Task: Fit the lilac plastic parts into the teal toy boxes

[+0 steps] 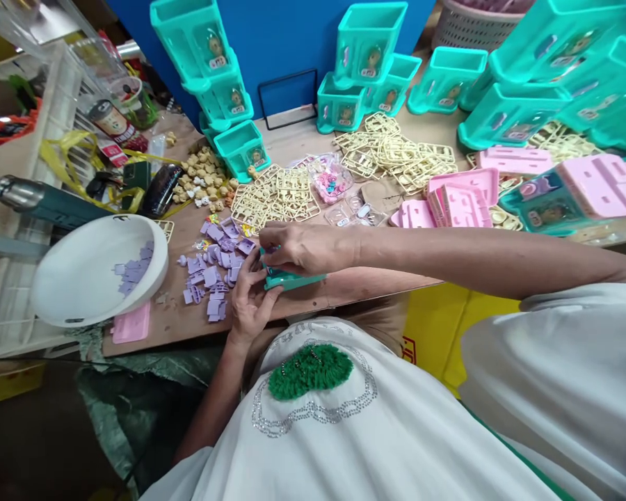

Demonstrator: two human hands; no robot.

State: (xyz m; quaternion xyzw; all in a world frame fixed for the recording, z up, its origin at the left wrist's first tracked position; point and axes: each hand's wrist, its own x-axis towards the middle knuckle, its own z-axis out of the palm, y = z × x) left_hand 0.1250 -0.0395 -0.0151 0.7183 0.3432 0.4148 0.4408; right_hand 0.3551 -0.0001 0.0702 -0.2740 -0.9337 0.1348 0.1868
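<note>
A teal plastic box [292,280] lies at the table's front edge, partly covered by my hands. My left hand [251,298] grips its left end, thumb along the near side and fingers around the far side. Over the box reaches my right hand [302,248], its fingers bent down and pinched together at the box's left part. Whatever sits between those fingertips is hidden. Close to the left hand is a loose heap of small purple plastic parts [211,276]. Beyond the hands lies a pile of cream plastic frames [279,197].
At left stand a white bowl [57,278] with purple pieces and a dark green bottle [42,202]. Stacked teal boxes [229,94] line the back. Pink panels [464,202] lie at right. Small tan bear-like pieces [203,174] are heaped back left.
</note>
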